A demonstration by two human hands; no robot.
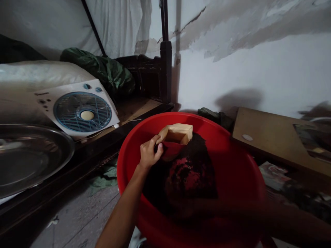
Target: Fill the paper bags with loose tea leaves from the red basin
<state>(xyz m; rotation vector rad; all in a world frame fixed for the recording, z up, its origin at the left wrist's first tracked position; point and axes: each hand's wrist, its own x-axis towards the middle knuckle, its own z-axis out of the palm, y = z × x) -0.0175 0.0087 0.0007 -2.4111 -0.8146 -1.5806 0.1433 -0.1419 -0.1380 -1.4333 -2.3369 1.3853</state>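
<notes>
My left hand (150, 151) grips the near left edge of a brown paper bag (181, 128), thumb and fingers closed on the rim. The bag's mouth faces up and towards me, over the far part of a large red plastic tub (248, 172). Dark, loose material (201, 155) lies across the tub's bottom, with red showing through in the middle. My right hand (190, 207) is low in the tub, at the near side of the dark material. Shadow and blur hide its fingers, so what it holds, if anything, does not show.
To the left, a white box fan (82, 108) leans beside a large metal basin (36, 162) on a dark wooden bed frame (147, 75). A brown board (274, 137) with a small pale oval thing (247, 137) stands right of the tub. Behind is a cracked white wall (253, 62).
</notes>
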